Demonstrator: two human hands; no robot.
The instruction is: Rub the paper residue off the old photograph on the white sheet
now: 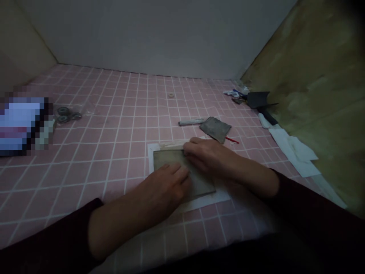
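A flat grey-brown square piece [201, 183], perhaps a tile or board, lies on a white sheet of paper [189, 205]. My left hand [168, 184] is over its left and middle part, with fingers curled together and slightly blurred; whatever they hold is hidden. At the far edge of the piece, my right hand [207, 154] has its fingers bent inward and closed, their tips out of sight. A pale strip [172, 145] runs along that far edge, beside the right fingers. Just beyond the right hand lies a smaller grey cloth-like square [216, 128].
A pale tube [190, 122] and a thin red stick [232, 140] lie near the grey square. Farther back is a small ring [170, 95]. A black scraper-like tool [258, 99] and white papers [293, 148] line the right wall. Dark rolls [63, 111] sit at left, near a blurred-out screen [21, 125].
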